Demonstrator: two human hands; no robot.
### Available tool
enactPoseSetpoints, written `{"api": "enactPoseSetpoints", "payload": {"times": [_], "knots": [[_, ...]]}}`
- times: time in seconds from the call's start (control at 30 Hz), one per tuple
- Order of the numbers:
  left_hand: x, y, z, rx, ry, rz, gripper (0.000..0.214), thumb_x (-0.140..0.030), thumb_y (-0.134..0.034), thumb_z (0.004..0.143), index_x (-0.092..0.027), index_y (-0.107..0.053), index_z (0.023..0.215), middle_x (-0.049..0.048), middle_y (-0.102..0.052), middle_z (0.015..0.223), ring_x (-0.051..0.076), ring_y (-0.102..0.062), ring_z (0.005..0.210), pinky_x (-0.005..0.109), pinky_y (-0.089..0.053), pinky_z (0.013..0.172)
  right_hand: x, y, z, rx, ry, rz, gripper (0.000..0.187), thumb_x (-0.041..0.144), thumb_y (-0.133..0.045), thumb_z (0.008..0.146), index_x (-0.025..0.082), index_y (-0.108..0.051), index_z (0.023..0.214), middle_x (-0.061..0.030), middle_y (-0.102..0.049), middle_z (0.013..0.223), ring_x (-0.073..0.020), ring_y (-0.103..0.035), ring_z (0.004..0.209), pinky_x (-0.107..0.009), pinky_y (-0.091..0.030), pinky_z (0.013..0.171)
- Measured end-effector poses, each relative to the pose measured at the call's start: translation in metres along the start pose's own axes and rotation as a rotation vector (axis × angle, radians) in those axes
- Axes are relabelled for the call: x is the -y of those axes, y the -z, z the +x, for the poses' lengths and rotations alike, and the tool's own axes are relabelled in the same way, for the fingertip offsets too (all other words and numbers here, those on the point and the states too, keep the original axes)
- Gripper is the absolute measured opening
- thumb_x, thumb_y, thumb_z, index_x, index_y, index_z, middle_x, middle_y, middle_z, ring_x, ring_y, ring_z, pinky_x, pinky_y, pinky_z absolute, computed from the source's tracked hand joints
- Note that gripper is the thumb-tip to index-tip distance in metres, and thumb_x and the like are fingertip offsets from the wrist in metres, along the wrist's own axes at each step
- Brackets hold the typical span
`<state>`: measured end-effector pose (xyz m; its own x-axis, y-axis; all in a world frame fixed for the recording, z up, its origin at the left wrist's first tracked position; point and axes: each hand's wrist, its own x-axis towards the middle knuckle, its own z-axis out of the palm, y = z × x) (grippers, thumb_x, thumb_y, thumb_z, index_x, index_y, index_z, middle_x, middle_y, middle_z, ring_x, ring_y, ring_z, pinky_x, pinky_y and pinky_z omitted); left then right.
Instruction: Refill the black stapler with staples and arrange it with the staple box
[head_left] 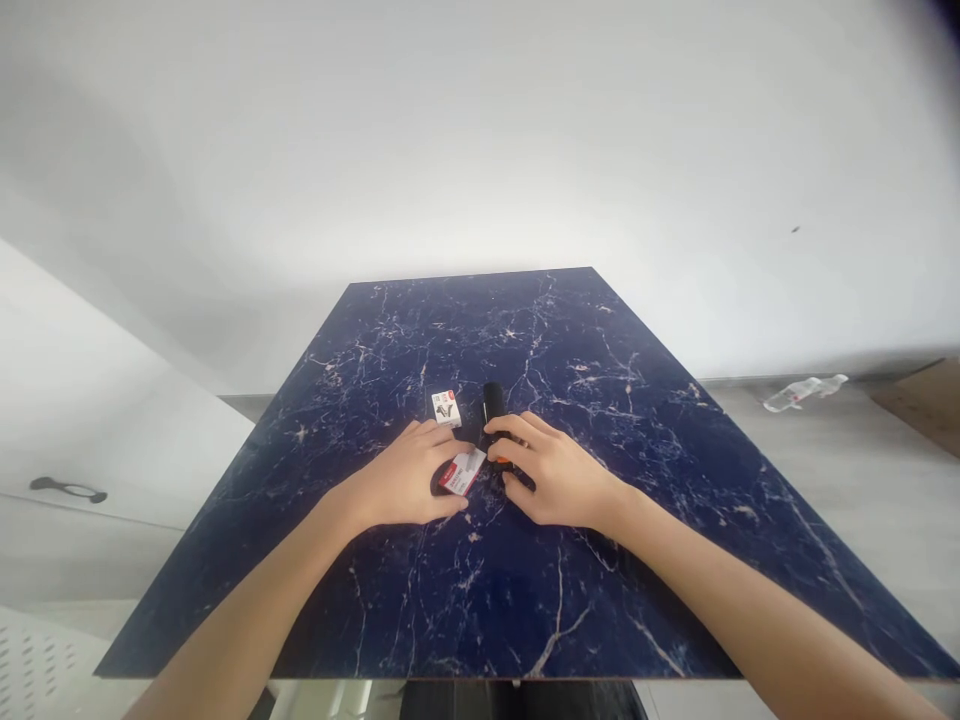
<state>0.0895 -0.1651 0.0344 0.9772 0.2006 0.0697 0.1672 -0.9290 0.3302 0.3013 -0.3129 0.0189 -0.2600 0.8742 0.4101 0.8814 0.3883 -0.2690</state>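
Observation:
My left hand (409, 480) rests on the dark blue marble table (600, 420), its fingers closed around a small red and white box (463, 470). My right hand (551, 470) grips a black stapler (493, 403) with an orange part (501, 460) that shows under the fingers. The stapler lies on the table and points away from me. A second small white box (447, 407) stands just beyond my left fingertips, left of the stapler.
A white cabinet with a dark handle (67, 489) stands at the left. On the grey floor at the right lie a plastic bottle (802, 392) and a piece of cardboard (922, 400). A white wall is behind the table.

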Motion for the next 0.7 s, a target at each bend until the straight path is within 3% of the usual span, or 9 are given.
{"api": "enactPoseSetpoints", "payload": {"times": [0.1, 0.2, 0.3, 0.43, 0.7], "knots": [[-0.001, -0.008, 0.003, -0.037, 0.021, 0.025, 0.053, -0.055, -0.074, 0.082, -0.027, -0.064, 0.125, 0.0075, -0.069, 0.116, 0.031, -0.060, 0.112, 0.046, -0.043, 0.097, 0.000, -0.004, -0.002, -0.002, -0.091, -0.047, 0.047, 0.018, -0.058, 0.088, 0.019, -0.056, 0.135, -0.0172, -0.034, 0.159, -0.0373, -0.052, 0.129, -0.052, -0.058, 0.090], [-0.008, -0.020, 0.009, -0.138, 0.074, 0.088, 0.054, -0.064, -0.073, 0.079, -0.021, -0.068, 0.111, 0.0101, -0.069, 0.110, 0.033, -0.061, 0.105, 0.050, -0.044, 0.093, 0.001, -0.010, -0.003, 0.025, -0.150, -0.038, 0.051, 0.019, -0.061, 0.088, 0.020, -0.053, 0.138, -0.0171, -0.013, 0.168, -0.0432, -0.043, 0.139, -0.053, -0.059, 0.090], [-0.014, -0.022, 0.010, -0.206, 0.050, 0.131, 0.054, -0.059, -0.073, 0.081, -0.019, -0.067, 0.117, 0.0143, -0.063, 0.129, 0.037, -0.055, 0.120, 0.057, -0.036, 0.106, -0.001, -0.014, -0.003, 0.038, -0.186, 0.015, 0.049, 0.018, -0.061, 0.089, 0.021, -0.053, 0.137, -0.0161, -0.005, 0.169, -0.0402, -0.054, 0.131, -0.050, -0.062, 0.085], [-0.010, -0.018, 0.007, -0.168, -0.027, 0.085, 0.047, -0.045, -0.068, 0.088, -0.023, -0.062, 0.129, 0.0091, -0.066, 0.129, 0.035, -0.048, 0.132, 0.061, -0.022, 0.119, -0.005, -0.014, -0.004, -0.017, -0.194, 0.054, 0.055, 0.021, -0.065, 0.087, 0.022, -0.050, 0.140, -0.0168, -0.009, 0.168, -0.0344, -0.063, 0.121, -0.046, -0.064, 0.078], [-0.005, -0.028, 0.008, -0.226, 0.009, 0.131, 0.045, -0.045, -0.068, 0.091, -0.023, -0.063, 0.130, 0.0095, -0.067, 0.129, 0.037, -0.044, 0.134, 0.061, -0.029, 0.116, -0.006, -0.010, -0.005, -0.041, -0.123, 0.107, 0.050, 0.019, -0.062, 0.088, 0.022, -0.053, 0.137, -0.0171, -0.023, 0.165, -0.0284, -0.067, 0.109, -0.046, -0.063, 0.080]]}}
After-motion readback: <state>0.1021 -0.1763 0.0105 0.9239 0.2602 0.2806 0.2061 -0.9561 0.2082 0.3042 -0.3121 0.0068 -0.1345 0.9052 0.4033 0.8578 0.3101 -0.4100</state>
